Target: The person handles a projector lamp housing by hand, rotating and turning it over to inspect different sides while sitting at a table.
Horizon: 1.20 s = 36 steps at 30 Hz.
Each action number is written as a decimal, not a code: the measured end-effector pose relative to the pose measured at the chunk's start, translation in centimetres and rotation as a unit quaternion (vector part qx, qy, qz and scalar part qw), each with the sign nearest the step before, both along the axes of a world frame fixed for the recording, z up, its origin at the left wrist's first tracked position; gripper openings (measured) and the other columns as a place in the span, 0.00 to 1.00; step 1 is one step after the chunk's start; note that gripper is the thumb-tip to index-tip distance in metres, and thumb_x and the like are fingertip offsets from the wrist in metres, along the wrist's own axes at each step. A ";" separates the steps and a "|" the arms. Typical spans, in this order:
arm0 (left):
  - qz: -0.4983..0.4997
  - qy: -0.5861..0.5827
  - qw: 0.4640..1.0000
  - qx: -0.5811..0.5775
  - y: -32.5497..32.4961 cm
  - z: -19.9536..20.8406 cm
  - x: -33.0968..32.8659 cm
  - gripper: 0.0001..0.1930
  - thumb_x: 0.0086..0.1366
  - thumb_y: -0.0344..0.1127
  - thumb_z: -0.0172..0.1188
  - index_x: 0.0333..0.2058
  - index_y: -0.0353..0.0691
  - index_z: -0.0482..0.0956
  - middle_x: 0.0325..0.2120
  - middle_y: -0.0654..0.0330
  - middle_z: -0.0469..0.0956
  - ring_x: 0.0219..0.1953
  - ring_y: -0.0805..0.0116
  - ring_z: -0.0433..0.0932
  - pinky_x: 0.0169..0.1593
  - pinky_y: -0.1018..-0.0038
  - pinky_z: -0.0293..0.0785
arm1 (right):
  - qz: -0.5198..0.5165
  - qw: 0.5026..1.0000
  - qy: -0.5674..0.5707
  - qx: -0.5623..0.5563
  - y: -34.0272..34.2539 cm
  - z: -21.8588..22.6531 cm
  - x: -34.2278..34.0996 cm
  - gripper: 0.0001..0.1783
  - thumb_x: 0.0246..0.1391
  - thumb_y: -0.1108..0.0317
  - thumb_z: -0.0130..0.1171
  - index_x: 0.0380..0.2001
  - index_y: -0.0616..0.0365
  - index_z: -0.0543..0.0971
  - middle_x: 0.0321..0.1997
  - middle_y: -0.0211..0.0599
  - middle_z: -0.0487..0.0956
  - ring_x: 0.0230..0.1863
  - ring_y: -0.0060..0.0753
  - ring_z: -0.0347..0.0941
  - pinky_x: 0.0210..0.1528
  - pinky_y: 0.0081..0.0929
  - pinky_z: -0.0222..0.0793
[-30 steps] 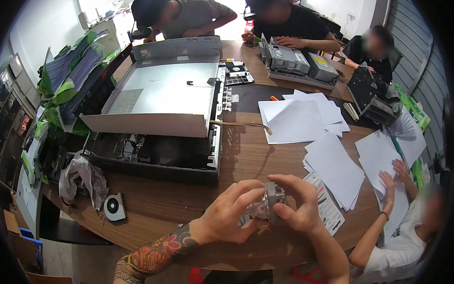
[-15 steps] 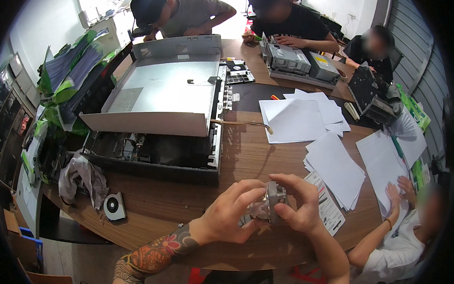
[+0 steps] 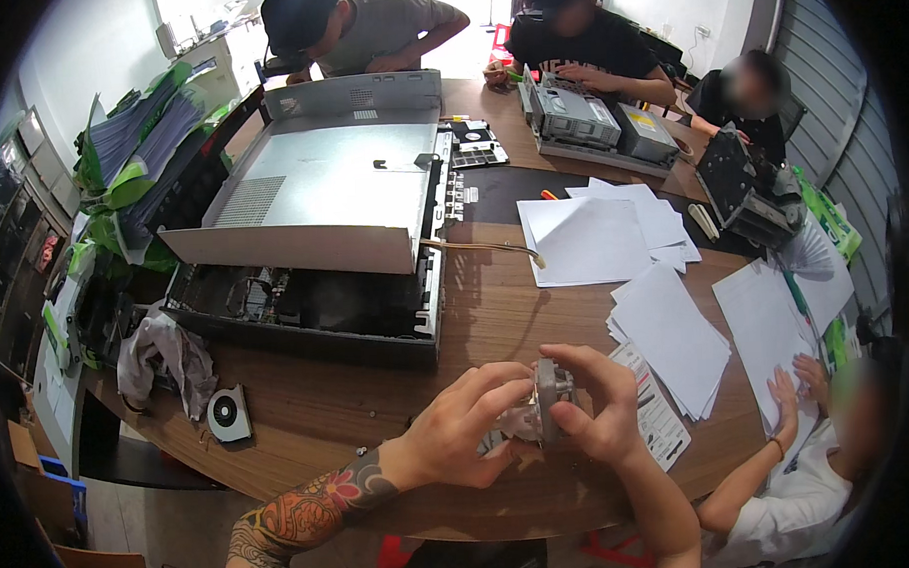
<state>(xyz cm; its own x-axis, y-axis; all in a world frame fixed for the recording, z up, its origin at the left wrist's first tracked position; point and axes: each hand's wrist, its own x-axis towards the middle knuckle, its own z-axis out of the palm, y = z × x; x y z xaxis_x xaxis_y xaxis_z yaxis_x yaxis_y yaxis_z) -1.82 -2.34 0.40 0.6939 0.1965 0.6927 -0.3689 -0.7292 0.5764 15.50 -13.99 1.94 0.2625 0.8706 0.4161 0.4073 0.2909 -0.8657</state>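
Over the table's near edge, I hold a small grey metal part (image 3: 548, 402) between both hands. It has an upright flat plate with shiny metal and clear-looking pieces on its sides; its exact kind I cannot make out. My left hand (image 3: 457, 424), on the tattooed arm, closes round the clear-looking side with bent fingers. My right hand (image 3: 604, 409) pinches the plate from the right, thumb in front and fingers over the top. Fingers hide part of it. A printed sheet (image 3: 651, 407) lies just beyond my right hand.
A black computer case (image 3: 306, 329) with its grey metal cover (image 3: 331, 178) on top fills the left. A blower fan (image 3: 229, 414) and a crumpled cloth (image 3: 167, 359) lie nearer. White paper sheets (image 3: 672, 336) spread rightward. Several people sit around; one person's hands (image 3: 794, 387) rest on paper.
My hands and the metal part stay almost in place, with only slight finger shifts. Across the table, the person in the black shirt has shifted slightly.
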 end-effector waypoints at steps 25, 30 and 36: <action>0.042 -0.024 0.998 0.044 -0.2 -0.2 0.0 0.34 0.46 0.30 0.71 0.52 0.36 0.65 0.44 0.42 0.74 0.44 0.47 0.77 0.44 0.61 0.77 | 0.034 0.999 -0.017 -0.039 -0.3 0.6 -0.4 0.31 0.49 0.63 0.68 0.55 0.62 0.73 0.47 0.45 0.79 0.46 0.33 0.77 0.50 0.29 0.73; 0.049 -0.021 0.998 0.039 -0.1 -0.9 0.5 0.36 0.47 0.34 0.72 0.53 0.37 0.63 0.43 0.43 0.74 0.43 0.48 0.77 0.44 0.62 0.77 | 0.017 1.000 -0.020 -0.002 -0.4 0.0 -0.2 0.31 0.48 0.61 0.69 0.54 0.61 0.74 0.44 0.44 0.80 0.41 0.32 0.78 0.45 0.27 0.74; 0.044 -0.008 0.998 0.034 0.3 -0.7 0.5 0.36 0.47 0.35 0.72 0.53 0.37 0.63 0.44 0.42 0.74 0.43 0.48 0.78 0.44 0.62 0.77 | 0.006 0.999 -0.029 0.011 -0.3 0.0 0.1 0.30 0.48 0.60 0.70 0.53 0.61 0.74 0.42 0.42 0.80 0.39 0.30 0.78 0.44 0.25 0.73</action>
